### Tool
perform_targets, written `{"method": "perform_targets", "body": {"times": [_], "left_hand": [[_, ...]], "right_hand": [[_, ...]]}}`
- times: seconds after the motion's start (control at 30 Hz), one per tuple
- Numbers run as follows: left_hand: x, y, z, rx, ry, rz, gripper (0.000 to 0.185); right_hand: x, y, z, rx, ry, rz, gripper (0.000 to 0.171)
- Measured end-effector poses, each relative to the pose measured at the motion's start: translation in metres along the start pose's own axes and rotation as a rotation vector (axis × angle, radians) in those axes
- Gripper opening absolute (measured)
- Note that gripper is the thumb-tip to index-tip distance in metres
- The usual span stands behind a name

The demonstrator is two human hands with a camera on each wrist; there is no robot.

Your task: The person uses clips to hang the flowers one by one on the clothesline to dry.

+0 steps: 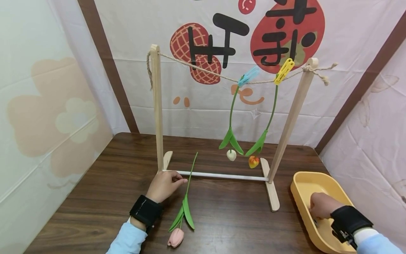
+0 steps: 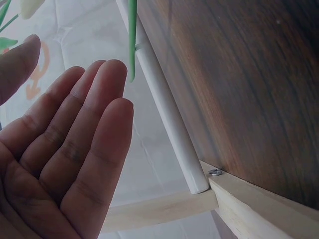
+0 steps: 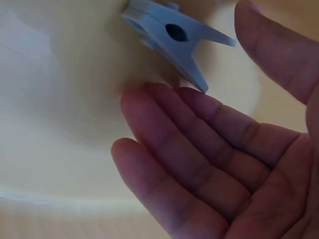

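Within the yellow tray [image 1: 321, 183], a blue-grey, splay-handled clothespin [image 3: 158, 24] — right hand [image 1: 326, 205] unclenched, left hand [image 1: 163, 187] loose.

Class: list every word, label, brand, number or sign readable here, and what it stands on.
Left-hand large black stylised lettering, on the white printed cloth backdrop: not certainly readable.
Right-hand large black lettering, over a red round print: cut off above, not certainly readable.
No other lettering shows.

Behind the dark wood-grain table [image 1: 92, 201] stretched a white, creased backdrop [image 1: 196, 116] printed with red motifs [image 1: 290, 27] and bold black characters [image 1: 231, 28]. Brown strips [image 1: 110, 67] divided it from pale side panels [image 1: 28, 169], the left one bearing a large peach flower [image 1: 28, 120]. Soft light glinted on the tabletop.
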State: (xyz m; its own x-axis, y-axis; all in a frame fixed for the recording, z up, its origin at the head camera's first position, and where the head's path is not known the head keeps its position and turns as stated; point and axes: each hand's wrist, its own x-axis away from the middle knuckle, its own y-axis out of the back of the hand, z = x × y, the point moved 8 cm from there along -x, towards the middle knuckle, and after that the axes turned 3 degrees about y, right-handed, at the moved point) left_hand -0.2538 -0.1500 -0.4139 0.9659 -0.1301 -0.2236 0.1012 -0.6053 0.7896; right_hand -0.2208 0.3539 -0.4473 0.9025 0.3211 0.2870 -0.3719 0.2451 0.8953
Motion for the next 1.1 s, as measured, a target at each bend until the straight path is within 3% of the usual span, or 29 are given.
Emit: {"method": "perform_targets", "body": {"times": [0.3,0.77,1.1], "left_hand": [[0.0,0.001,0.0,0.004,0.004,0.003,0.014],[0.002,0.004,-0.001,0.006,0.003,0.004,0.015],[0.004,0.008,-0.003,0.025,0.001,-0.012,0.014]], "right_hand": [[-0.005,0.002,0.006,0.076,-0.019,-0.052,0.028],[-0.012,0.004,0.018,0.172,0.022,-0.079,0.029],[-0.011,0.004,0.018,0.17,0.012,-0.078,0.026]]}}
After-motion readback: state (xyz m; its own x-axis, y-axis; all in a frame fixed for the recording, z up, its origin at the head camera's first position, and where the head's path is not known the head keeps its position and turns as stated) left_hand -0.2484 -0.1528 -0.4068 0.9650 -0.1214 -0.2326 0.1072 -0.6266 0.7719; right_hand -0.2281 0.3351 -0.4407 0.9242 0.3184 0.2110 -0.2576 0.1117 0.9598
